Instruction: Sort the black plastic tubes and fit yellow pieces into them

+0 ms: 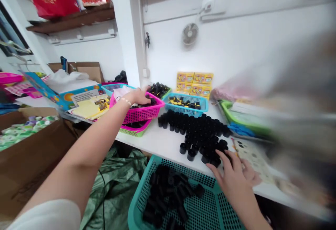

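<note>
A: Where is the left hand (139, 97)?
B: Over the pink basket (147, 113), its arm stretched across from the left. The fingers reach in to the small black pieces (152, 101) there. They're partly hidden, so I can't tell whether they pinch anything.

A: And the right hand (233, 170)?
B: At the near edge of the crowd of black caps (196, 126) on the white worktop (157, 146). Its fingers are spread, the tips against the nearest caps.

A: How do those caps sit?
B: Packed closely, mostly upright. A few at the front stand slightly looser.

A: What's below them?
B: A teal basket (150, 163), just under the worktop's front edge. Black tubes (168, 196) lie jumbled in it, mostly toward its left side.

A: Anything behind the caps?
B: A blue basket (187, 110) holding black and yellow pieces (181, 101), just to the right of the pink one. Behind it, yellow boxes (194, 83) are stacked near the wall, with a small fan (190, 34) mounted above.

A: And off to the left?
B: A cardboard box (31, 174) with green and white pieces (25, 130) inside. The far right is too blurred to read.
</note>
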`<control>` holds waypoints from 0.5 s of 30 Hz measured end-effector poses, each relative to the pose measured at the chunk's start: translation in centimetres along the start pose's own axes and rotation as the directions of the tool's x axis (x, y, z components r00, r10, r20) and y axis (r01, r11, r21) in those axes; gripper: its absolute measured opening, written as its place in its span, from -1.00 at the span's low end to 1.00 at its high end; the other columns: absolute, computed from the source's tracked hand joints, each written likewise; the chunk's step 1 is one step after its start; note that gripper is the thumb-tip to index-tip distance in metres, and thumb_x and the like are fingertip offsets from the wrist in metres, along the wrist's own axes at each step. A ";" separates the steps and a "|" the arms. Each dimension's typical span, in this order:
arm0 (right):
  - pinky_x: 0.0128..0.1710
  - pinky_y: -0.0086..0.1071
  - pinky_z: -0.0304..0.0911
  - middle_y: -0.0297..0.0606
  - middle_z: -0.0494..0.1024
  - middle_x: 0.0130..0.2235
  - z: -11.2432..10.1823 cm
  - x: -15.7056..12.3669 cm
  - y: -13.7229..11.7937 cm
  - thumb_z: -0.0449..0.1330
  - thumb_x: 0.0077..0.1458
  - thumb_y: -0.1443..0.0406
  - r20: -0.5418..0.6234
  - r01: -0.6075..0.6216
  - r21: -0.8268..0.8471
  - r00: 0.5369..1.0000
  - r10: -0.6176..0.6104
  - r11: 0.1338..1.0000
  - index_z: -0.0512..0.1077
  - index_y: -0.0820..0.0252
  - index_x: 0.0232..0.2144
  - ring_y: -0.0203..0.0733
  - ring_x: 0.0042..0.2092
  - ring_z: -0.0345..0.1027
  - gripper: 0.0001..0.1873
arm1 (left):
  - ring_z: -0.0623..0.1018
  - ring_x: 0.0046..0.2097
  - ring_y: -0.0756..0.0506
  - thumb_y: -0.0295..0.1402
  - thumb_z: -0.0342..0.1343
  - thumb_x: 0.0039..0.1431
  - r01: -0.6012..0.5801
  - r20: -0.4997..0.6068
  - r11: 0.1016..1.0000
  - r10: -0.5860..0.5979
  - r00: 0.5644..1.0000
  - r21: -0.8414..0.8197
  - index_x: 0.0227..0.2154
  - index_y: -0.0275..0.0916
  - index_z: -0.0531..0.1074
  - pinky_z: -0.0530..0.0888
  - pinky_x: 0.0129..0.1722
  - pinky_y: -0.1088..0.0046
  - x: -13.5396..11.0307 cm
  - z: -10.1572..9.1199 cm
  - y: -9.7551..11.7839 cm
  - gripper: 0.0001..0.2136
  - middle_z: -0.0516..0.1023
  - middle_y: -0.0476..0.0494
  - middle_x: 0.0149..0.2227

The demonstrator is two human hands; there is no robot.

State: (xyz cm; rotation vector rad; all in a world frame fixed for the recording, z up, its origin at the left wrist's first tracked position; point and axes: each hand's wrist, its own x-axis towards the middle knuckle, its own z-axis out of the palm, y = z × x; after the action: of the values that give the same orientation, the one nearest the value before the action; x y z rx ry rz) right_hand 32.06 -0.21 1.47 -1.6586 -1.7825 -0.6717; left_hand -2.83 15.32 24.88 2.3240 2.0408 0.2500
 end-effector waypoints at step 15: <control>0.03 -0.17 0.27 -0.16 0.42 0.01 -1.4 -5.0 -6.2 0.14 0.14 0.27 0.691 -0.049 0.663 0.425 -0.585 0.747 0.45 0.08 -0.08 -0.02 0.03 0.32 -0.73 | 0.53 -0.20 -0.34 -0.24 0.42 -0.31 -0.035 0.352 0.999 0.033 0.935 -0.003 -0.03 -0.14 0.54 0.47 -0.15 0.07 7.5 3.8 -0.1 -0.37 0.57 -0.24 -0.32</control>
State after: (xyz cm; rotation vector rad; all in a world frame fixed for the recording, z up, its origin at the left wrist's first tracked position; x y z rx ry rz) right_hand 26.14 -5.19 -0.96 -1.2510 -2.6457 0.8448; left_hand -1.46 23.05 21.82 2.2101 1.8283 -0.1614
